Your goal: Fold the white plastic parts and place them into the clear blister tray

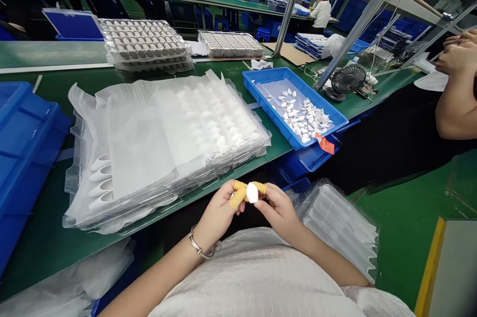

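Between my fingertips, in front of my body, is a small white rounded piece, its exact kind unclear. My left hand pinches it from the left, with yellow finger cots on the thumb and a finger. From the right, my right hand grips it too, with a yellow cot on one finger. Beyond my hands lies a clear plastic tray stack holding white curved parts, largely covered by a translucent foam sheet. Right of that, a blue tray holds many small white pieces.
Behind stand trays of round-ended parts and another low tray stack. Blue bins border the left side. A black fan and a metal post stand to the right. Another person's arm is at the right edge.
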`<state>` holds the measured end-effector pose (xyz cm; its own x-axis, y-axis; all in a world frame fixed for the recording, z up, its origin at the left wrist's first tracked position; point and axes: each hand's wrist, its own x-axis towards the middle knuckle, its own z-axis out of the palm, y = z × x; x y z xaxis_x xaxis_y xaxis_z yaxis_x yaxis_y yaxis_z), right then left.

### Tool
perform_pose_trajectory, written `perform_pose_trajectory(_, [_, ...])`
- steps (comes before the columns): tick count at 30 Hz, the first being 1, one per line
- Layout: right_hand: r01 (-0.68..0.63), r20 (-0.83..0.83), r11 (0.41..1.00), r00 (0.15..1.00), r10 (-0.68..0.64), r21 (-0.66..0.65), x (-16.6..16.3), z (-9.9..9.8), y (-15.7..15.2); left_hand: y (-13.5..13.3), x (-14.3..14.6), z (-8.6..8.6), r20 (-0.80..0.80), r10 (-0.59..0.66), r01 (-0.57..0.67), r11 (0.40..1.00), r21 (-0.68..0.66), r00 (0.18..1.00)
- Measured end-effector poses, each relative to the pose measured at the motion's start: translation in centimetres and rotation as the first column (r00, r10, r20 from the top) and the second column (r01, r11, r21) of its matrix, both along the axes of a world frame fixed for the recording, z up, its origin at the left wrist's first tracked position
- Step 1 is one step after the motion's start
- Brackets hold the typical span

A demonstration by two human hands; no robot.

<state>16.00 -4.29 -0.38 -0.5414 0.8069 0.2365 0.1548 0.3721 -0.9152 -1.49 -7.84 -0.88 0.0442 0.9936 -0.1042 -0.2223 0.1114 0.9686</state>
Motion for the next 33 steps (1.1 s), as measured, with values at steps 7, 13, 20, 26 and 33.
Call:
perform_pose_trajectory(7, [-0.014, 0.033, 0.999, 0.999, 0.013, 0.034, 0.0, 0.5, -0.1, -0.3, 0.0, 0.2, -0.035, 0.006, -0.006, 1.0, 0.003, 0.999])
perform_pose_trajectory(13, [0.017, -0.05, 0.997, 0.999, -0.02, -0.073, -0.2, -0.1, -0.1, -0.2, -0.1, 0.3, -0.122, 0.033, -0.028, 0.999, 0.042, 0.992])
perform_pose_trajectory(20, [0.147, -0.275, 0.948, 0.934, -0.228, -0.284, -1.1, -1.0, 1.5, 2.2, 0.6, 1.7, -0.356, 0.115, -0.079, 0.99, 0.117, 0.927])
perform_pose_trajectory(26, [0.295, -0.443, 0.887, 0.783, -0.437, -0.355, 3.1, 2.6, 10.8, 9.5, 3.8, 0.5, -0.453, 0.094, -0.008, 0.982, 0.188, 0.886])
perform_pose_trajectory(33, [0.693, -0.57, 0.659, 0.426, -0.702, -0.293, 19.3, 14.8, 30.2, 20.3, 6.7, -7.2, -0.811, -0.027, 0.338, 0.917, 0.213, 0.584])
